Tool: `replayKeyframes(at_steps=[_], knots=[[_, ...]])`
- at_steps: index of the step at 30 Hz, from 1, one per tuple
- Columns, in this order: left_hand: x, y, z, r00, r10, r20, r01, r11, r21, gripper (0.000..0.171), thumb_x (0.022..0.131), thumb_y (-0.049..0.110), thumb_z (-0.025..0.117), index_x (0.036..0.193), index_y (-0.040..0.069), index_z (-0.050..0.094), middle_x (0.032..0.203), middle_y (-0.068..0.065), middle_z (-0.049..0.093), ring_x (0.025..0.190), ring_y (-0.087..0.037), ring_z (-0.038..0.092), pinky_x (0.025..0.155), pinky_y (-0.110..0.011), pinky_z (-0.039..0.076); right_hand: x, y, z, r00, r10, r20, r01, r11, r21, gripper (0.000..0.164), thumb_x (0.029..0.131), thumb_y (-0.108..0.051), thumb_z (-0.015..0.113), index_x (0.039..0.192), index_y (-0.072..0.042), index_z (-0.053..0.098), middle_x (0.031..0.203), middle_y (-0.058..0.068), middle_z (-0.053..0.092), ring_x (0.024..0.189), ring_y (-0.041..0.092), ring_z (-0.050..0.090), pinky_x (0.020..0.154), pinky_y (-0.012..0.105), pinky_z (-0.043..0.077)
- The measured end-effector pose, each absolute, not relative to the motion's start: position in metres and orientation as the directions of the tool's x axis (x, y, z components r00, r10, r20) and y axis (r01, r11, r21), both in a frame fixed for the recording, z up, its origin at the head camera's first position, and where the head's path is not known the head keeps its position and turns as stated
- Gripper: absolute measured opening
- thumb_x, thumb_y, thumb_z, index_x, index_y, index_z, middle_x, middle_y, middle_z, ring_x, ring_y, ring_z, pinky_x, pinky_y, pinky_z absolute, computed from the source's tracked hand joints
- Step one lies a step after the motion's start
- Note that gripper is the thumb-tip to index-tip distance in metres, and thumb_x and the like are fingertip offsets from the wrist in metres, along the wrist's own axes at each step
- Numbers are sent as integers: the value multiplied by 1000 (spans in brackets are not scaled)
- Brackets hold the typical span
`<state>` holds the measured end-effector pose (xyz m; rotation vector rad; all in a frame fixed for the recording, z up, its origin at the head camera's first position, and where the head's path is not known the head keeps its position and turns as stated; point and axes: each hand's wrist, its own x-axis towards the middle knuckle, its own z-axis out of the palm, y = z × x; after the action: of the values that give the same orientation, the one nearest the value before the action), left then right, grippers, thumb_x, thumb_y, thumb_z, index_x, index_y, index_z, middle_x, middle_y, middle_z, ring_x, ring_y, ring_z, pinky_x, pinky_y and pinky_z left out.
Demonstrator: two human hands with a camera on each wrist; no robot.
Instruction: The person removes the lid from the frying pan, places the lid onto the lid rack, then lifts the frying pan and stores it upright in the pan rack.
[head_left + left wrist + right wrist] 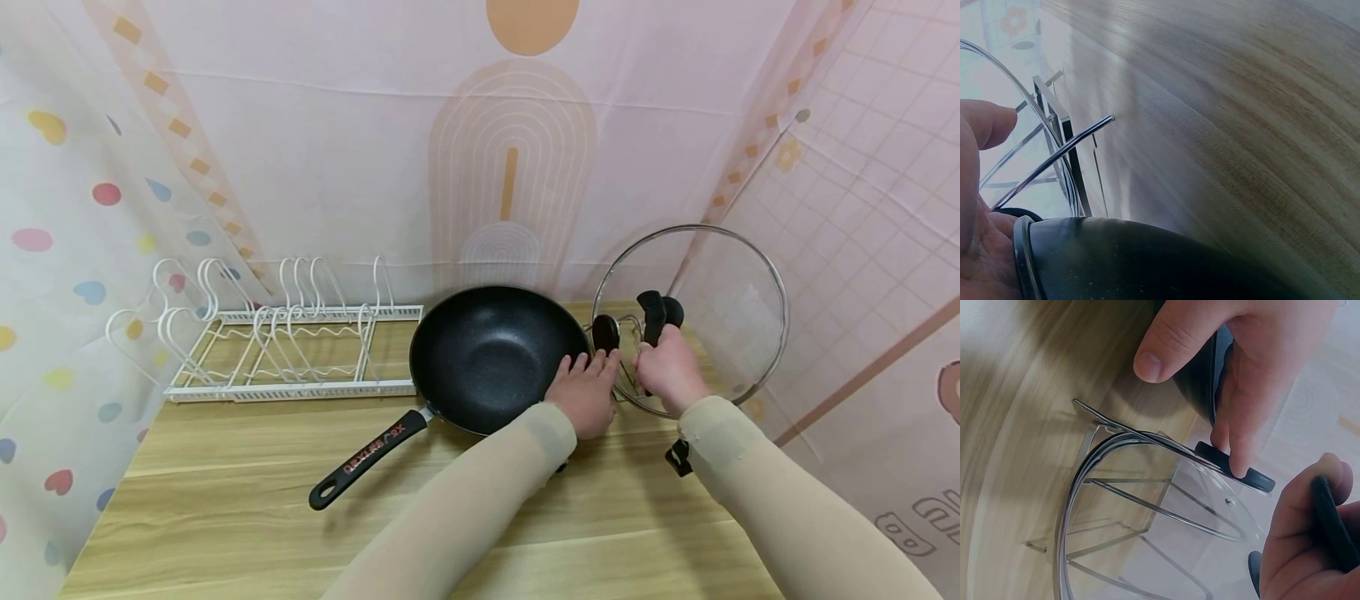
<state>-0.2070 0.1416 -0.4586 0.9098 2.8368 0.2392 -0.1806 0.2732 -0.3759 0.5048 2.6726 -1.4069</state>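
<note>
A glass lid (738,312) with a metal rim stands upright at the right, in a metal wire stand (1147,505). My right hand (670,371) grips the lid's black handle (1333,522), fingers curled round it. The left hand (587,398) reaches over the right rim of a black frying pan (491,358), fingers stretched out. In the right wrist view its fingertips rest on a black disc (1235,466) on the stand, and its thumb is held apart. The pan sits upright on the table, its black handle (367,458) pointing to the front left.
A white wire dish rack (300,388) with upright loops stands at the back left of the wooden table (247,500). Patterned curtains (337,167) hang behind and on both sides. A small black object (678,458) shows beside the right sleeve.
</note>
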Motion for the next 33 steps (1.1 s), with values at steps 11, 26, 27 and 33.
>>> replayKeyframes(at_steps=[11,26,27,33], knots=[[-209,142,-462,-803,588,-98,564,803,195,85,105,43,60,171,27,9,176,4,24,162,-24,27,133,-47,20,-179,271,-376,-944,252,-213,319,531,-785,45,112,-14,33,148,10,22,93,11,59,59,23,58,61,38,53],[-211,143,-463,-807,580,-108,553,807,207,85,106,43,59,171,29,6,177,5,22,163,-23,25,133,-46,18,-177,268,-376,-935,285,-210,333,511,-793,42,111,-13,31,145,9,25,89,10,59,56,19,56,60,37,51],[-211,143,-463,-807,580,-110,551,808,209,85,106,43,59,171,29,6,177,5,21,163,-23,25,134,-46,18,-177,268,-376,-935,285,-210,333,510,-793,42,111,-13,32,146,9,25,89,10,59,55,19,56,60,36,51],[-213,142,-464,-804,583,-112,554,805,211,86,106,45,59,171,30,4,177,6,19,163,-24,23,134,-48,17,-176,269,-376,-935,288,-207,333,514,-791,43,110,-13,32,146,9,25,87,9,59,54,19,56,60,36,51]])
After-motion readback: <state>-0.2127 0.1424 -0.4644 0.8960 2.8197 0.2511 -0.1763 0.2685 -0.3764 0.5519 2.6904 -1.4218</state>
